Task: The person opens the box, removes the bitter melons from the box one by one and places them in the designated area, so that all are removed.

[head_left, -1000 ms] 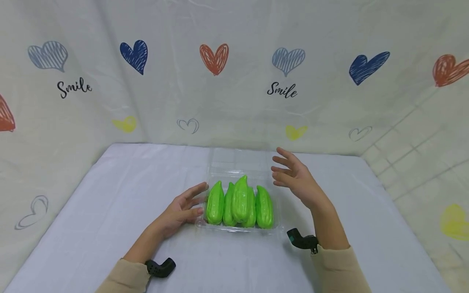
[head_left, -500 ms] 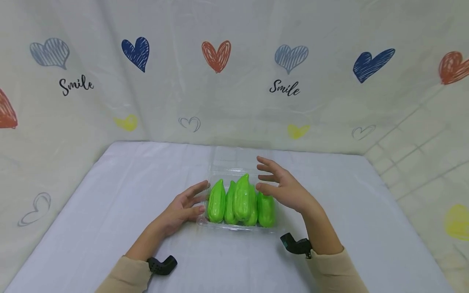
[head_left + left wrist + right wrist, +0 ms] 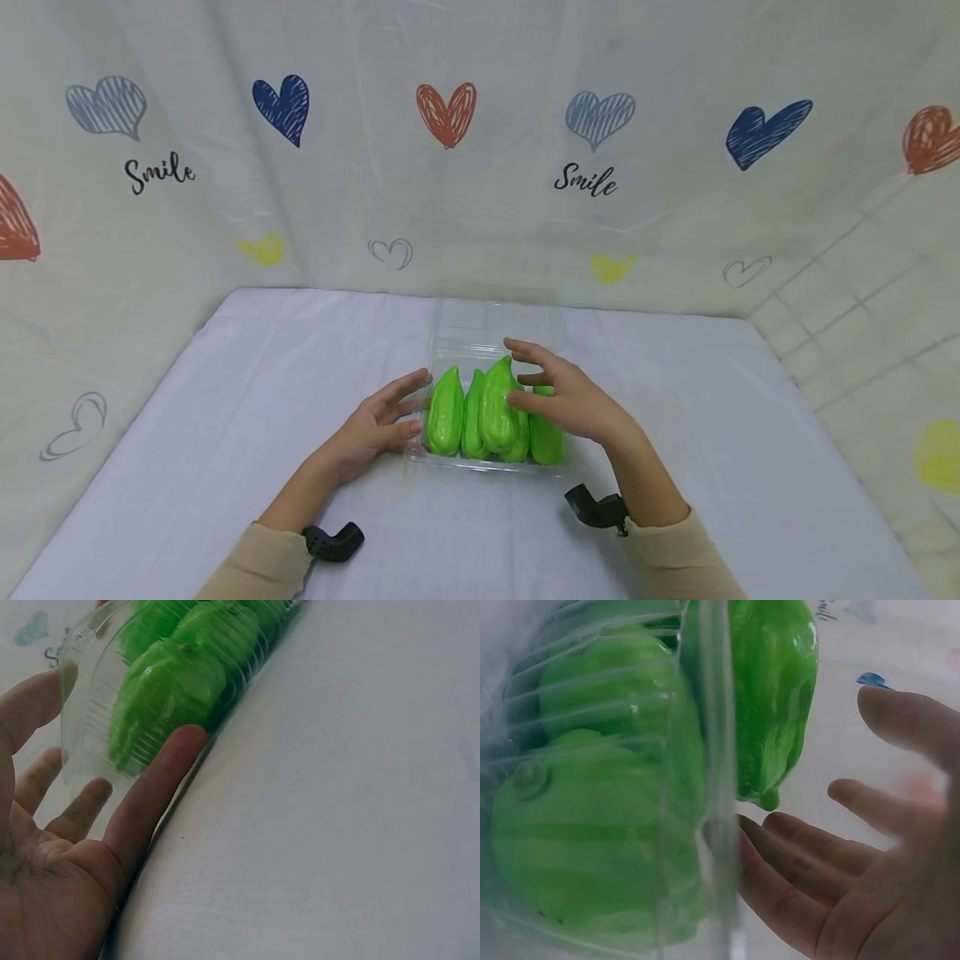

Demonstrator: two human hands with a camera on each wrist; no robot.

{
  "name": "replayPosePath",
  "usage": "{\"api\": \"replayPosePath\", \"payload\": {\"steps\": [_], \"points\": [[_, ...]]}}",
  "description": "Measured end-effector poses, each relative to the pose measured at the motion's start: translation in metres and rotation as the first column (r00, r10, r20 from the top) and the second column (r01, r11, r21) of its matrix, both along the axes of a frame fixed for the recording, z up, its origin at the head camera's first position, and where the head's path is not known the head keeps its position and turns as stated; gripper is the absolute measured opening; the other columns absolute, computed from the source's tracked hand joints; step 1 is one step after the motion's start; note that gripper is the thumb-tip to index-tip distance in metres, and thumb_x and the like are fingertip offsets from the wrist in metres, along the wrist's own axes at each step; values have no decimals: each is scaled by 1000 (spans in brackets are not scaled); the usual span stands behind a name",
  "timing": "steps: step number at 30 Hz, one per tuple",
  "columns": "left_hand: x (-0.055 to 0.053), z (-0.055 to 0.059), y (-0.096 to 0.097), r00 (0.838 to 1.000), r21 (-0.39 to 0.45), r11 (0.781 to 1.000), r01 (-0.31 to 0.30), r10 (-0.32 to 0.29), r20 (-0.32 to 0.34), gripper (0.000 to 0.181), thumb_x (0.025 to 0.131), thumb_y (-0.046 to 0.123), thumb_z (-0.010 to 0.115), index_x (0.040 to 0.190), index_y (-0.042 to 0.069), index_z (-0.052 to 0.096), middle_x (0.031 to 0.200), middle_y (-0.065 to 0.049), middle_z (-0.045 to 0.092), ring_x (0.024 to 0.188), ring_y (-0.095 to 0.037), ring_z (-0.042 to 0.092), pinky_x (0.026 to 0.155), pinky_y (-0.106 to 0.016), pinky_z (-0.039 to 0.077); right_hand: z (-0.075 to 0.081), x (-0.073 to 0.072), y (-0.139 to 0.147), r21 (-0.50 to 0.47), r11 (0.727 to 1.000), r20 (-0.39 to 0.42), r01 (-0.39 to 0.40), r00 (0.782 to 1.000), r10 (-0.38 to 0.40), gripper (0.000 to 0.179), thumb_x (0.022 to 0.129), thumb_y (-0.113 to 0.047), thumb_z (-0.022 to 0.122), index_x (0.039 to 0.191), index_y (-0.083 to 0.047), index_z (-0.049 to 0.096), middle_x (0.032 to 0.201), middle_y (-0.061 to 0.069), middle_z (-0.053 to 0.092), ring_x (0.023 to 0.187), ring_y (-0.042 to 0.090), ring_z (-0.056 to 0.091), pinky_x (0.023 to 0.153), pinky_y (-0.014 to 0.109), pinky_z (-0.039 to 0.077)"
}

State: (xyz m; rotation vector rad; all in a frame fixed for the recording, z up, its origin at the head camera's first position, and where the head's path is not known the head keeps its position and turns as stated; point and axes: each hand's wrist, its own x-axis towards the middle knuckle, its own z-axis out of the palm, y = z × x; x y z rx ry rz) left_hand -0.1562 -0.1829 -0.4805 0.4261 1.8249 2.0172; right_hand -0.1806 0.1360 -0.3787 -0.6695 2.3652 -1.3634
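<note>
A clear plastic clamshell box (image 3: 487,469) holds several shiny green gourds, ridged and tapering to a point. One gourd (image 3: 495,417) lies on top of the others in the middle. My left hand (image 3: 367,435) rests at the box's left side with fingers extended; in the left wrist view its thumb (image 3: 161,784) lies against the clear wall. Over the box's right part hovers my right hand (image 3: 581,404), fingers spread and slightly bent, partly covering the rightmost gourd (image 3: 547,442). In the right wrist view nothing is between its thumb and fingers, beside the top gourd (image 3: 776,690).
The box's clear lid (image 3: 487,321) is folded back, away from me. A white cloth (image 3: 225,417) covers the table. Behind it hangs a pale curtain (image 3: 495,200) printed with hearts. Each wrist carries a small black camera (image 3: 333,543).
My right hand has moved left and slightly down, from beside the box to over its right part, close to the top gourd. The left hand stays at the box's side.
</note>
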Motion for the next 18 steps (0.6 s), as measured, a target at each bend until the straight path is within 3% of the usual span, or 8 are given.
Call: {"api": "replayPosePath", "payload": {"steps": [11, 18], "points": [[0, 0, 0, 1000, 11, 1000, 5, -5, 8, 74, 95, 8, 65, 157, 24, 29, 165, -3, 22, 149, -35, 26, 95, -42, 53, -4, 1, -5, 49, 999, -23, -13, 1000, 14, 62, 93, -32, 70, 149, -31, 43, 156, -6, 39, 132, 36, 52, 103, 60, 43], [0, 0, 0, 1000, 13, 1000, 6, -6, 7, 75, 95, 9, 66, 158, 23, 29, 165, -4, 21, 149, -36, 26, 96, -42, 53, -6, 2, -8, 62, 998, -71, -33, 997, 37, 58, 94, -32, 69, 147, -22, 48, 159, 8, 35, 131, 42, 51, 101, 64, 43]]}}
